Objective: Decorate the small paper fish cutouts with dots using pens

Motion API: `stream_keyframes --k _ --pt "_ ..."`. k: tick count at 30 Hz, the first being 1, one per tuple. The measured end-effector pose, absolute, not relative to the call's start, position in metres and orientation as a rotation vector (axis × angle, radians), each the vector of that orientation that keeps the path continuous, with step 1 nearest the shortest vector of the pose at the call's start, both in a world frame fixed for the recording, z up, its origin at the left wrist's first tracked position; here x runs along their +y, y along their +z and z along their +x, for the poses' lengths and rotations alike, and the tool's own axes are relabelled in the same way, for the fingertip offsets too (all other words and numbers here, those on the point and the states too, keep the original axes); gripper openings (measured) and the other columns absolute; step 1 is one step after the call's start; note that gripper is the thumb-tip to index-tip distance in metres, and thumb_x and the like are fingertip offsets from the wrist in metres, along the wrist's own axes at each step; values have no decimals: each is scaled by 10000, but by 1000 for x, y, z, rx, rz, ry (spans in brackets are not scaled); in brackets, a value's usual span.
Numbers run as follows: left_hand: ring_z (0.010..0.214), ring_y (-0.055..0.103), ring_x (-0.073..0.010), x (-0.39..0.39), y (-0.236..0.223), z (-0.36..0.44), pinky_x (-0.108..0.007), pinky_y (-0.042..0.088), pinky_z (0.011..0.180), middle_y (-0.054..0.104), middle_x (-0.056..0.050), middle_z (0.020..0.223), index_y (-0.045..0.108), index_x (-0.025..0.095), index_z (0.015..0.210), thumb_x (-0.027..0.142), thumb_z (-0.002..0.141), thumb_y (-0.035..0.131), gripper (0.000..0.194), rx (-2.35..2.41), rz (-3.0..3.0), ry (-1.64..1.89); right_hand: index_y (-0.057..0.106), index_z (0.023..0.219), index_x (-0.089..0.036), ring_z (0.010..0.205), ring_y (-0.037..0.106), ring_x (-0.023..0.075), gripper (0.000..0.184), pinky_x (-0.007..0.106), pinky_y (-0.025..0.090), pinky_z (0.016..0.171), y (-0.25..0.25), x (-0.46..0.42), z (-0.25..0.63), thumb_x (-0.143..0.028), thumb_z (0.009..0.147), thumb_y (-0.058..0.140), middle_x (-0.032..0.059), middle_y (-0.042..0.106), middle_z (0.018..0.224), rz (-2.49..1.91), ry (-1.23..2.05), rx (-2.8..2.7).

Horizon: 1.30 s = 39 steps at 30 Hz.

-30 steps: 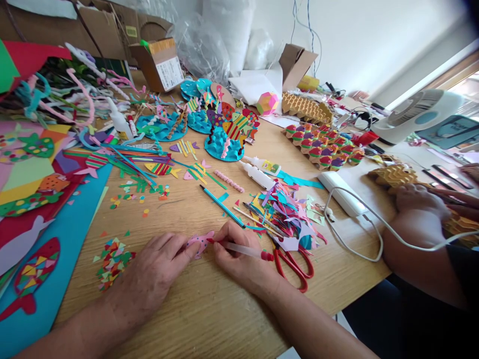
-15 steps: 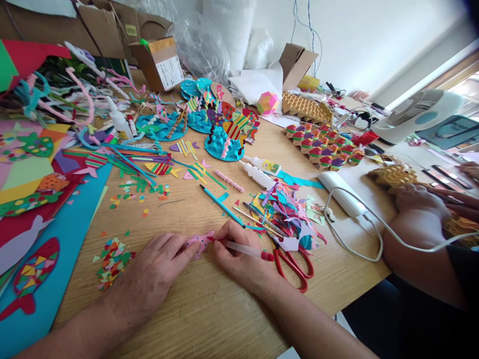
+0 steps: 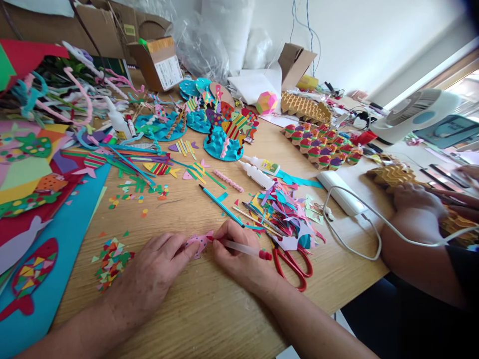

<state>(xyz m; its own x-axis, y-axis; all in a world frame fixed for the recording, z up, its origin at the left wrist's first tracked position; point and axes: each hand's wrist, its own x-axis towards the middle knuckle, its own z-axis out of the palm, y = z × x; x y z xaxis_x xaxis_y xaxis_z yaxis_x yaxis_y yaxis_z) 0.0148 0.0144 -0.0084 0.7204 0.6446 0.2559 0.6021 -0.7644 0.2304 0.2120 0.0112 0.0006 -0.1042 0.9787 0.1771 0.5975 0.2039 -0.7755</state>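
A small pink paper fish (image 3: 198,244) with dark dots lies at the near middle of the table, its tail toward the right. My left hand (image 3: 159,259) holds it down, thumb and fingers closed at its left side. In my right hand (image 3: 235,252), a red felt-tip pen (image 3: 241,247) with a translucent barrel is pinched between thumb and fingers. Its red tip is at the fish's tail; whether it touches the paper I cannot tell. Left of my left hand is a pile of paper triangles (image 3: 112,264). Red-handled scissors (image 3: 290,267) rest right of my right hand.
Paper scraps (image 3: 286,212), glue bottles (image 3: 256,174) and a blue pen (image 3: 220,205) lie ahead. Blue bases with paper fish (image 3: 223,144) stand farther back. A white power bank (image 3: 342,193) with a cable sits to the right, near another person's arm (image 3: 417,229). Blue card (image 3: 80,224) covers the left.
The view has shifted very slightly. My hands, the fish and the pen keep nearly the same places. At far right, the other person's farther hand has moved a little.
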Motion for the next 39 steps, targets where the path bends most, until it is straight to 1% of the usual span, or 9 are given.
stream_keyframes --k 4,9,15,20,23,26,32,35,39 --pt "857 536 -205 15 -7 15 -347 513 733 580 -53 961 489 206 1241 -21 833 316 499 994 2793 483 487 663 -206 421 413 78 82 181 304 439 2 11 212 -129 691 493 -64 502 512 -1485 724 -1794" --pt "904 521 -203 14 -10 16 -359 491 787 565 -48 1011 441 234 1287 -22 838 302 535 1041 2758 493 482 661 -212 427 423 82 86 182 296 433 1 11 211 -132 688 499 -60 512 521 -1483 706 -1788" --pt "864 538 -204 15 -7 16 -344 508 731 583 -56 976 461 207 1276 -7 848 291 507 997 2807 499 485 667 -206 412 404 75 71 181 296 436 -2 12 211 -142 690 506 -68 496 505 -1478 698 -1783" --pt "874 542 -199 14 -9 16 -333 498 746 585 -39 986 462 238 1269 -28 822 294 546 1041 2792 513 481 661 -206 403 382 69 77 174 292 430 0 12 211 -141 693 506 -73 484 494 -1495 702 -1798" --pt "888 539 -206 13 -10 16 -348 495 758 583 -48 996 461 224 1270 -33 817 290 548 1059 2789 497 477 660 -204 404 381 67 79 173 289 430 0 11 211 -136 690 503 -73 477 493 -1489 692 -1798" --pt "865 544 -199 14 -8 16 -334 501 741 588 -46 983 478 217 1256 -32 818 301 533 1032 2810 472 475 660 -206 405 381 69 77 175 286 428 1 11 211 -142 693 502 -72 476 494 -1490 691 -1802" --pt "891 542 -205 14 -6 16 -358 504 765 587 -57 1005 451 207 1291 -40 806 302 565 1039 2806 460 480 659 -202 405 388 69 79 177 285 428 1 11 211 -132 688 503 -73 471 489 -1494 690 -1802" --pt "868 547 -204 16 -7 16 -346 515 736 594 -58 988 481 196 1257 -33 810 303 532 1009 2837 451 474 655 -206 408 397 72 88 178 285 426 2 11 211 -128 686 498 -70 482 494 -1486 702 -1804" --pt "875 548 -202 16 -7 16 -340 515 745 592 -58 989 489 198 1247 -22 820 324 508 1014 2846 459 475 665 -211 415 410 76 88 181 289 427 2 11 211 -133 696 498 -64 507 509 -1497 722 -1806"
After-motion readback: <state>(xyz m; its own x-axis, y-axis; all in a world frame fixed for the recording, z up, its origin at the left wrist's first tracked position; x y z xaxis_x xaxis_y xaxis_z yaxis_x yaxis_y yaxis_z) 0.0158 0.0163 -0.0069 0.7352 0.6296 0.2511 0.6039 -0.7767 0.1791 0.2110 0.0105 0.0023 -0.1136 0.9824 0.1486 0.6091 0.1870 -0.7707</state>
